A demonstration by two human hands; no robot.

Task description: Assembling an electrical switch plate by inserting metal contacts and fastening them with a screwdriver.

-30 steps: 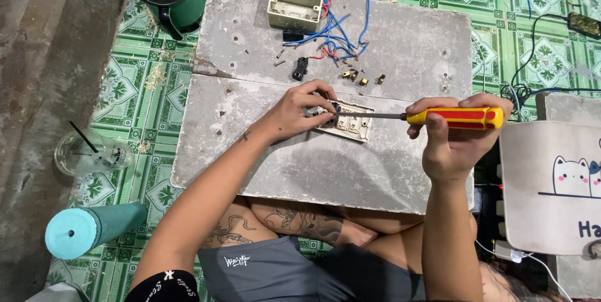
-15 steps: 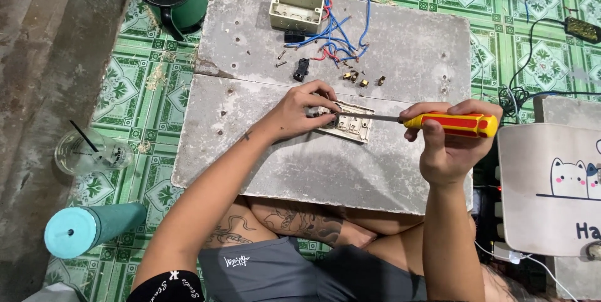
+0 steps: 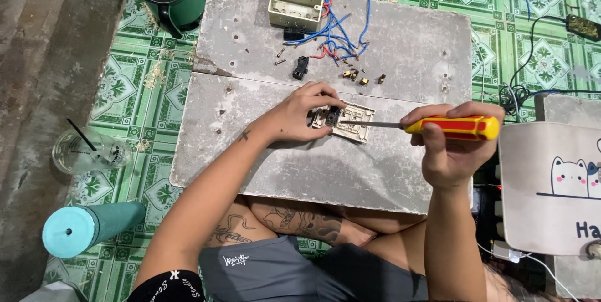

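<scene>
Screwdriver (image 3: 452, 127) with the red and yellow handle is sitting clenched in my right hand (image 3: 452, 152), its tip poking into the beige switch plate (image 3: 346, 121) that's lying near the middle of the grey slab (image 3: 400, 45). My left hand (image 3: 303, 111) is pinching that plate's left end, holding it down on the slab. Up toward the slab's far edge, an empty beige wall box (image 3: 295, 7) and a tangle of blue and red wires (image 3: 338, 33) are lying, with little brass bits (image 3: 360, 78) between them and the plate.

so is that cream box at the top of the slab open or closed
Open. The cream box lies with its hollow side up, no cover on it, inner walls showing. Blue and red wires spread from its right side over the slab.
</scene>
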